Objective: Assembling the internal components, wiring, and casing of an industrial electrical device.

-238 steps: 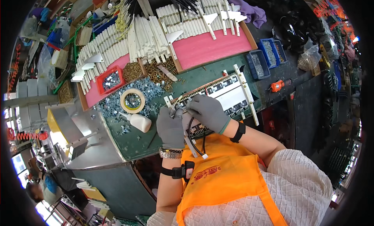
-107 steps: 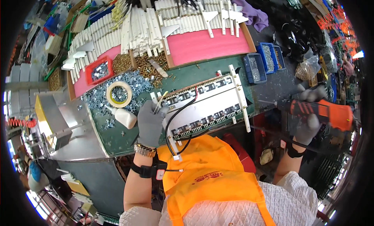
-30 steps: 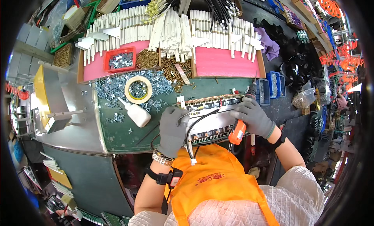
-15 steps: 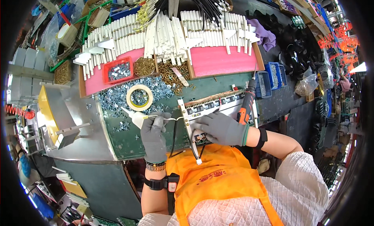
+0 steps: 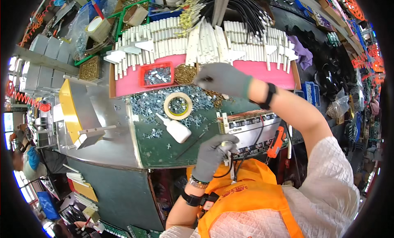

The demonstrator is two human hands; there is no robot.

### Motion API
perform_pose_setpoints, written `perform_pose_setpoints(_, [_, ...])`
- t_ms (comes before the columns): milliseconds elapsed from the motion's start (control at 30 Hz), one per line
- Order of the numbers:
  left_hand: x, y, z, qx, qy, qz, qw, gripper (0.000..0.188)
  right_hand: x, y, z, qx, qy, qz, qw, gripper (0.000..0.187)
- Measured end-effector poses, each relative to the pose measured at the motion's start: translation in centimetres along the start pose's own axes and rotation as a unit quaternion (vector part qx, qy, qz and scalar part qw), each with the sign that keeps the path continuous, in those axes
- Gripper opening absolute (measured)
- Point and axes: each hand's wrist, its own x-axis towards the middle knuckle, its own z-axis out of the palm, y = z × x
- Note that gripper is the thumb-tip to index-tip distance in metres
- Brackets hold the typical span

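My left hand point(image 5: 211, 154), gloved in grey, is closed at the left end of a circuit-board assembly point(image 5: 256, 133) with a silvery plate. Something small and pale shows at its fingertips, too small to name. Out over the parts piles, my right hand point(image 5: 223, 79) has its gloved fingers bent together beside the brass screws point(image 5: 185, 74). What lies in them is hidden. A black cable point(image 5: 259, 135) crosses the assembly. The orange and black electric screwdriver point(image 5: 277, 142) lies at its right end. On the green mat a white squeeze bottle point(image 5: 178, 130) rests left of my left hand.
A roll of tape point(image 5: 167, 105) lies on loose silvery metal parts point(image 5: 143, 100). Behind are a red tray point(image 5: 143, 77), rows of white strips point(image 5: 164, 43) and hanging black cables point(image 5: 246, 12). A yellow-faced metal stand point(image 5: 69, 113) is at left, blue bins point(image 5: 310, 94) at right.
My right hand has left the assembly and reached forward to the screws. My left hand has let go of the white bottle, which now lies on the mat, and moved to the assembly. The view has shifted.
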Motion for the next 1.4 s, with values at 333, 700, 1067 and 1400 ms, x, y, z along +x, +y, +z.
perform_pose_setpoints(333, [-1.9, -2.9, -3.8, -0.109, 0.039, -0.089, 0.989, 0.026, 17.9, 3.4, 12.3, -0.408, -0.188, -0.064, 0.891, 0.021])
perform_pose_setpoints(700, [-1.0, -3.6, -4.3, -0.138, -0.018, -0.113, 0.984, 0.021, 18.4, 3.1, 11.6, -0.363, -0.168, -0.001, 0.917, 0.025])
perform_pose_setpoints(1067, [-2.0, -4.5, -3.4, -0.166, 0.05, -0.093, 0.98, 0.024, 18.2, 2.8, 12.2, -0.302, -0.133, 0.042, 0.943, 0.031])
perform_pose_setpoints(1400, [-2.0, -4.1, -2.2, -0.181, 0.083, -0.089, 0.976, 0.02, 16.0, 4.2, 11.6, -0.223, -0.042, 0.025, 0.974, 0.025])
